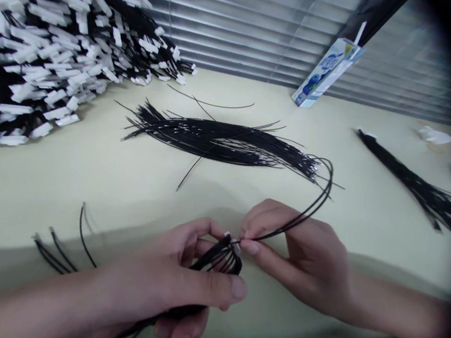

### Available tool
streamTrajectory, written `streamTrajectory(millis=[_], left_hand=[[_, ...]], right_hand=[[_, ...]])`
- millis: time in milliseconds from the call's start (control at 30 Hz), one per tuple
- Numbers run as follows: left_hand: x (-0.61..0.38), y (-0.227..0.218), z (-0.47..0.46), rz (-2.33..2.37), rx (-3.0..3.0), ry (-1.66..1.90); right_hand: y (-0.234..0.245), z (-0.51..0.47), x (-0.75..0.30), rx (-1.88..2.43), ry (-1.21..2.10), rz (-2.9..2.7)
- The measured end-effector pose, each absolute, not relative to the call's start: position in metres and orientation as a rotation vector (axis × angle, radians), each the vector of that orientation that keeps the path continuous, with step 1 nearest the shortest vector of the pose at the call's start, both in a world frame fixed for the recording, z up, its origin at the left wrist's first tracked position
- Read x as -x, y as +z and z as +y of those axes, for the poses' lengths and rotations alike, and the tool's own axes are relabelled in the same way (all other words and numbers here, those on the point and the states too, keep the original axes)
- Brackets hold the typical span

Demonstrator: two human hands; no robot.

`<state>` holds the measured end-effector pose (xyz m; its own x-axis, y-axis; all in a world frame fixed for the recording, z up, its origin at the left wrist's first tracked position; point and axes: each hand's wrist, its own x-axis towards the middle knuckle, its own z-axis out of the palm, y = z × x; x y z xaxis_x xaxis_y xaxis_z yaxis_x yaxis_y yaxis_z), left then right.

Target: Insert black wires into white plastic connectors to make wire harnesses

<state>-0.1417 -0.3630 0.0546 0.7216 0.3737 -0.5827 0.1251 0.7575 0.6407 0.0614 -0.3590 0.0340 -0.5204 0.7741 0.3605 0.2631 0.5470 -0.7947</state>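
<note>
Pale yellow table (46,180) fills the view, with grey blinds (272,15) far behind it. Far left sits a big heap of black wires with white plugs (32,66). Near the front, the left hand (169,285) is closed around a bunch of black wires (220,257) that ends in a small white plug (231,239). Just right of it, the right hand (301,253) pinches one thin black wire (319,196) at the plug. Beyond the hands lies a loose pile of wires (222,142). Far right stand a small box (326,71) and another wire bundle (412,184).
</note>
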Motion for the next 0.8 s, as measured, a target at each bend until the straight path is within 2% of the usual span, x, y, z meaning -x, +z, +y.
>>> streamTrajectory(millis=[200,800], left_hand=[[0.1414,0.0553,-0.3649,0.793,-0.732,0.166],[0.1398,0.0558,-0.3644,0.816,-0.756,0.165]], right_hand=[[0.0378,-0.3592,-0.0598,0.948,0.752,-2.088],[0.0353,-0.3628,-0.0570,0.849,0.465,-2.339]])
